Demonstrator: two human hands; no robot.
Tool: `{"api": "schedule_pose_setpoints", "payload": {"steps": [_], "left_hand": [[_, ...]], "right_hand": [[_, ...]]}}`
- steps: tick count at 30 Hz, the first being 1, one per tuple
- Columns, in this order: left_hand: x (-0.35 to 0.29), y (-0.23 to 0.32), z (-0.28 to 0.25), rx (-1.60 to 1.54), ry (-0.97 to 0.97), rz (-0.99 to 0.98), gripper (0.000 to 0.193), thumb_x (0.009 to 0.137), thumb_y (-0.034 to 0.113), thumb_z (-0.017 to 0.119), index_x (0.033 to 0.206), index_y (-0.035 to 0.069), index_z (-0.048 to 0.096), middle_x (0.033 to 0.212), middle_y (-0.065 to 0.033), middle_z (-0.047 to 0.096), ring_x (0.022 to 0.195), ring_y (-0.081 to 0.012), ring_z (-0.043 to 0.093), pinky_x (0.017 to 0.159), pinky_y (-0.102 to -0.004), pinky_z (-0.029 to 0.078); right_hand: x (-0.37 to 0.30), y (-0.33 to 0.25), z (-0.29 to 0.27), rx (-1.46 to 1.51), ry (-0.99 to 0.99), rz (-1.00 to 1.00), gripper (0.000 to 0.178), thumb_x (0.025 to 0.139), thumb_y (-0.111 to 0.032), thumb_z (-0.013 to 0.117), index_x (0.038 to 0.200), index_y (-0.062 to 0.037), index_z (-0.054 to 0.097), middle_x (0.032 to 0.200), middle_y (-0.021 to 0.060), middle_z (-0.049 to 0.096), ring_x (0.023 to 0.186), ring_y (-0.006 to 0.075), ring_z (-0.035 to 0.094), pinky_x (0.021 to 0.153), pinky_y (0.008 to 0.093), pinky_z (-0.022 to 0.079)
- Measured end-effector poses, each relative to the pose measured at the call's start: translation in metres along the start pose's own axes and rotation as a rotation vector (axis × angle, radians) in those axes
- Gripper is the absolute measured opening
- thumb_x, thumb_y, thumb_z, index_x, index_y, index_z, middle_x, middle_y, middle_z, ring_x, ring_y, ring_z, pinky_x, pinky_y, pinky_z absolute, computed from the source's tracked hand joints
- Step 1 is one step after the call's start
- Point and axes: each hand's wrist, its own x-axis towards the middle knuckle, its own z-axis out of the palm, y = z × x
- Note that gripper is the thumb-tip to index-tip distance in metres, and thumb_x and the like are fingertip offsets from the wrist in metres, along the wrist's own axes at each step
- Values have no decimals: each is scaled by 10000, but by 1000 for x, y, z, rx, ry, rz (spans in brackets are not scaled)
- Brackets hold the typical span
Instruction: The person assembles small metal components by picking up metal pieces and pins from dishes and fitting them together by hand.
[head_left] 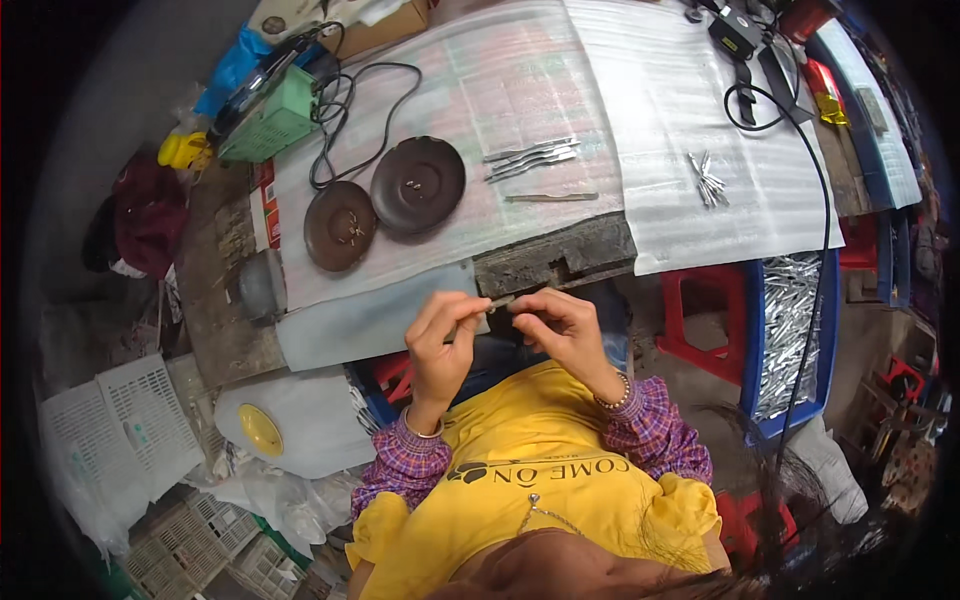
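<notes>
Left hand (440, 338) pinches slim piece (502, 302); right hand (570, 335) beside it, fingertips together, grasp unclear. Dark dishes (422, 214) at hands' ten o'clock.

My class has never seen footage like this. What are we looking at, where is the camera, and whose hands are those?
There is no machine here: a person works with two bare hands. The single picture comes from a wide fisheye camera worn on their head, looking down, so straight edges bend near the rim. The left hand pinches a small slim piece; the right hand has its fingertips close to the other end. The piece is too small to identify. On the pale sheets ahead lie two dark brown dishes with tiny bits inside, several slim metal tools and a little heap of metal pieces.
</notes>
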Motion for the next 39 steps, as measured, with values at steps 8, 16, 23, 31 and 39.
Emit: {"api": "schedule_pose_setpoints", "payload": {"steps": [8,16,23,31,39], "left_hand": [[-7,7,4,-129,-180,-125,178,721,-92,645,869,6,642,798,-82,614,709,-159,610,609,-245,476],[-19,-4,6,-851,-89,-390,100,851,28,601,928,-36,602,975,-121,590,791,-168,627,695,-260,523],[-16,-18,-50,-724,5,-433,229,944,205,499,964,-2,594,945,-117,602,792,-192,627,691,-285,523],[15,-46,-233,181,812,48,193,946,153,477,931,-1,591,868,-118,630,699,-180,619,614,-279,507],[24,-74,-162,-357,432,-245,191,957,162,451,903,-4,529,855,-162,609,574,-178,571,519,-279,455]], "right_hand": [[-4,3,-2,185,-67,166,96,831,-55,632,904,6,642,775,14,612,573,57,561,487,178,437],[-7,2,-4,423,-69,385,155,852,-109,637,973,-11,623,708,2,609,576,42,553,488,178,453],[-11,1,2,296,-159,387,181,878,-98,592,1040,-20,613,778,5,620,615,43,554,525,166,442],[-11,8,6,214,-214,326,119,901,-35,503,954,-7,605,842,17,597,655,57,557,560,179,455],[-5,6,5,38,-246,128,113,860,39,500,848,19,610,857,27,566,640,68,564,549,188,459]]}}
